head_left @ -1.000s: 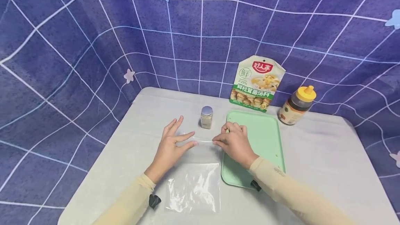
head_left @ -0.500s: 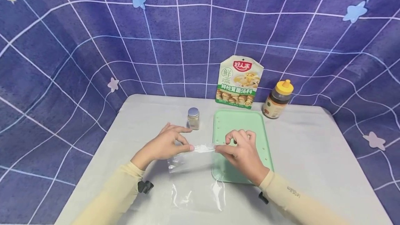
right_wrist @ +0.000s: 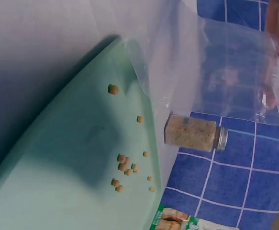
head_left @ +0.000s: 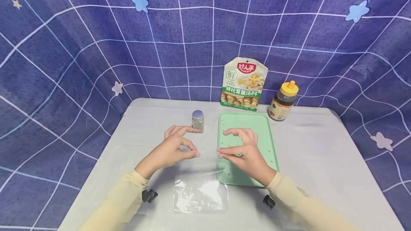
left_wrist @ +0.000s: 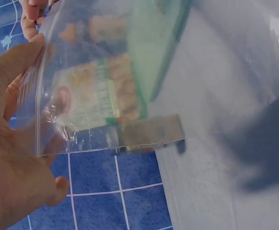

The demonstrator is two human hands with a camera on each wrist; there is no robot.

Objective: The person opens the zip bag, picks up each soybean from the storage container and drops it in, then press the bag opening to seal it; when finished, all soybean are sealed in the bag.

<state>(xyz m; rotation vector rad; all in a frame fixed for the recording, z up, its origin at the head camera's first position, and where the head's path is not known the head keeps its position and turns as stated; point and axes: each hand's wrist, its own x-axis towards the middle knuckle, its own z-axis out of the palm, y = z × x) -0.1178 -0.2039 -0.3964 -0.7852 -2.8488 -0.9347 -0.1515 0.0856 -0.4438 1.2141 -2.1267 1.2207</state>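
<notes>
A clear zip-top plastic bag (head_left: 200, 195) spans the gap between both hands, its zip strip uppermost. My left hand (head_left: 168, 150) pinches the strip at one end; in the left wrist view the thumb of the left hand (left_wrist: 15, 158) lies along the ridged edge, with fingers behind the film. At the other end my right hand (head_left: 247, 152) pinches the edge between thumb and forefinger, its other fingers arched away. The bag's lower part reaches down toward the near side. Through the film (left_wrist: 91, 86) the packet and tray show blurred.
A green tray (head_left: 244, 120) beneath the right hand carries several small brown pellets (right_wrist: 122, 166). A jar with a metal lid (head_left: 198, 120) stands beyond the left fingers. Farther back are a soup-base packet (head_left: 244, 85) and a yellow-capped sauce bottle (head_left: 283, 101), before a blue patterned cloth (head_left: 199, 24).
My left hand has turned so its fingers point rightward rather than upward. The right hand's outer fingers have uncurled from the thumb. The head view has shifted to the right.
</notes>
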